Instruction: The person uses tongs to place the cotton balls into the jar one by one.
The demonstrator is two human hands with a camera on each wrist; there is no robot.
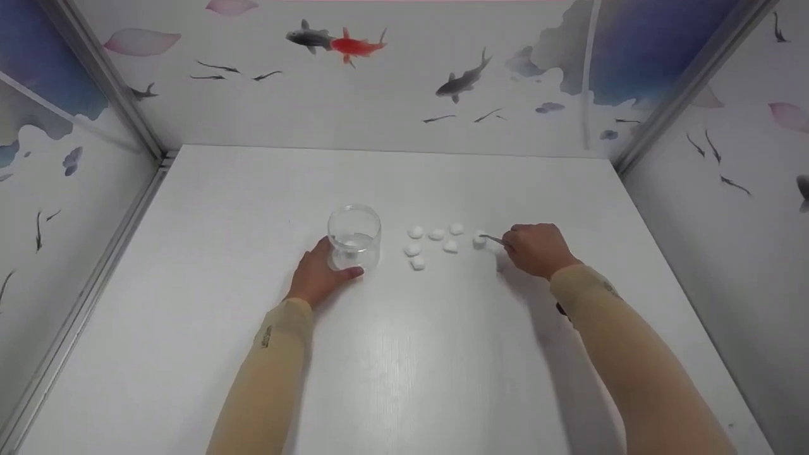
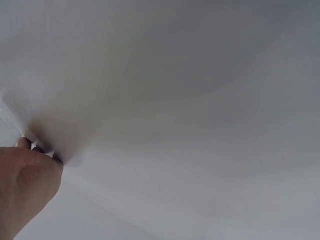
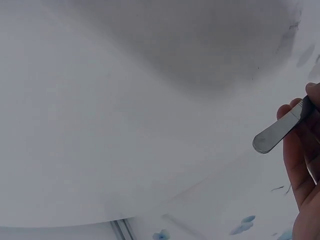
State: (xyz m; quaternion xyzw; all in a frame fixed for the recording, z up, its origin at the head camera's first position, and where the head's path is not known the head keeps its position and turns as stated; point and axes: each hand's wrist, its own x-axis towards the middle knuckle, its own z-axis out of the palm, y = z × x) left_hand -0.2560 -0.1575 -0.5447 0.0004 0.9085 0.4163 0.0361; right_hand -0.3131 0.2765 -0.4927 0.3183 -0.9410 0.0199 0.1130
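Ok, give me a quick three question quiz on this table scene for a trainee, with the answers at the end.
1. True or false: the left hand rests against the glass jar.
2. How many white cotton balls lie loose on the white table, right of the jar?
3. Multiple choice: the right hand holds A) a spoon, B) metal tweezers, C) nothing.

Key
1. True; its fingers wrap the jar's base.
2. Seven, counting the one at the tweezer tips; another white piece seems to sit inside the jar.
3. B; the tips reach the rightmost ball.
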